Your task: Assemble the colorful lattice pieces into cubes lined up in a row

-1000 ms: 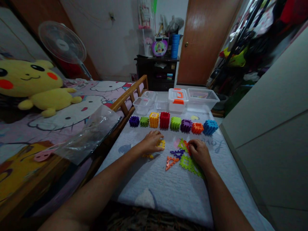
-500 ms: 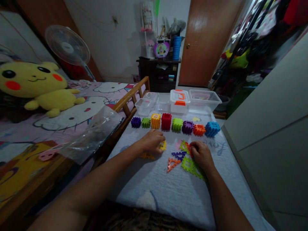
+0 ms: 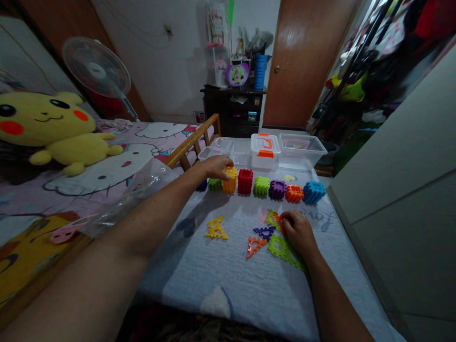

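My left hand (image 3: 218, 167) reaches to the top of the yellow stack of notched interlocking tiles (image 3: 230, 184). Its fingers are closed around the stack's top edge, on a yellow tile partly hidden by them. My right hand (image 3: 298, 229) rests on the cloth, thumb and fingers pinched on an orange notched piece (image 3: 279, 222). Around it lie a green triangle (image 3: 270, 217), a purple triangle (image 3: 264, 232), an orange triangle (image 3: 255, 246) and flat green pieces (image 3: 281, 247). Yellow triangle pieces (image 3: 215, 228) lie by themselves left of centre.
Beside the yellow stack stand red (image 3: 245, 182), light green (image 3: 261, 186), purple (image 3: 277, 189), orange (image 3: 294, 193) and blue (image 3: 314, 192) stacks. Clear plastic boxes (image 3: 302, 154) stand behind. A wooden bed rail (image 3: 194, 141) borders the left side.
My left hand has moved forward from the front of the cloth to the yellow stack, carrying a yellow tile. The yellow triangles are uncovered. My right hand stays in place.
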### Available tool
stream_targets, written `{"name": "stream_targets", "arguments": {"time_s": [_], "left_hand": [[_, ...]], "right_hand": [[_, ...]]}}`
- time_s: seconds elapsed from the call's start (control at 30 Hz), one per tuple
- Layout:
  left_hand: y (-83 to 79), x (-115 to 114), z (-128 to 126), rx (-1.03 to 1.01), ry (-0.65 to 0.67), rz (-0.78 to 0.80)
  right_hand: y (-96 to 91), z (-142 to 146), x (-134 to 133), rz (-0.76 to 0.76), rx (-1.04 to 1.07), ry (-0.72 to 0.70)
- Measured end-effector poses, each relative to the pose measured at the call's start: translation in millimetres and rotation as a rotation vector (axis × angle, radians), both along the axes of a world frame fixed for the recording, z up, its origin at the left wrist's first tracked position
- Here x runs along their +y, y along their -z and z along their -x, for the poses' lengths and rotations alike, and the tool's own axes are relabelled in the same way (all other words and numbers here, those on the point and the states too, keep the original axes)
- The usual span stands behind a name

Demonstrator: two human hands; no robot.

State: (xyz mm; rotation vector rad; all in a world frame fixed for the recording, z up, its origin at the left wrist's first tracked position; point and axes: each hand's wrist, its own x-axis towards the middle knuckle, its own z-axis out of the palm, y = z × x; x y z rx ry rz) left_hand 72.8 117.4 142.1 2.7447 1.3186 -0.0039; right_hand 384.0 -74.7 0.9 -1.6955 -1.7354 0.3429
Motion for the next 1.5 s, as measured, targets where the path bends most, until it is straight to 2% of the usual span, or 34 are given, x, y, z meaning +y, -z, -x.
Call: {"name": "stream_targets", "arguments": {"time_s": [0.47,1.17,1.27,1.33,1.43,1.5], "left_hand": [[-7.0,8.5,-11.8,0.206,0.012,0.043],[2.1,12.9,-10.1,0.165,0.002,0.086],[-2.9,3.7,-7.1,0.07,0.033,0.02],[-5.3,-10.7,-2.5,-0.036,0.057,-0.064],[-0.8,-48.8,8.4,-0.188,0.058,-0.135],[10.5,-82.3,18.3,-0.232,0.05,-0.073]], "right_hand": [[-0.7,0.5,-0.9,0.008,-0.013,-0.004],[-1.3,1.3,-1.8,0.015,0.012,0.002],[-1.2,1.5,-1.9,0.009,0.018,-0.001],[-0.7,1.6,-1.9,0.007,0.019,-0.004],[0.7,1.1,-1.6,-0.007,0.023,0.01],[1.4,0.4,-1.4,-0.024,0.024,0.03]]}}
